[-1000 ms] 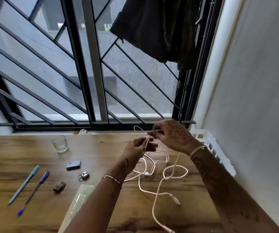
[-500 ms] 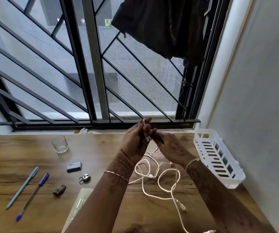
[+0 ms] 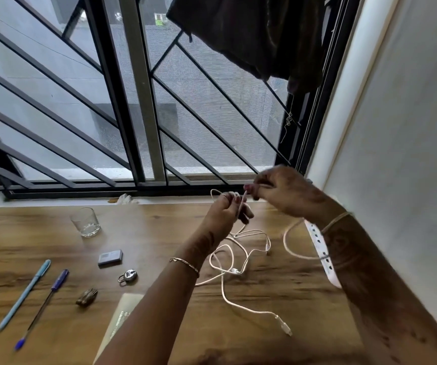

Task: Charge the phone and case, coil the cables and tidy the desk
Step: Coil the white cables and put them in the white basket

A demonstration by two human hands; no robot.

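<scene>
A tangle of white cable [image 3: 238, 248] lies in loose loops on the wooden desk [image 3: 159, 233], one plug end [image 3: 284, 326] resting near the front. My left hand [image 3: 228, 210] is raised above the desk and pinches a strand of this cable. My right hand [image 3: 283, 192] is just right of it, near the window sill, gripping the same strand; another loop hangs down from it towards the desk. No phone or case is visible.
On the desk's left are an empty glass [image 3: 85, 222], a small grey box [image 3: 110, 257], a padlock [image 3: 128, 276], two pens [image 3: 25, 293], a small brass object [image 3: 87, 296]. A pale flat booklet [image 3: 122, 314] lies under my left forearm. A white basket [image 3: 322, 254] sits at the right, partly hidden by my right arm.
My right hand has moved up and to the right, away from the left hand, drawing the cable strand out between them. The loops on the desk have shifted.
</scene>
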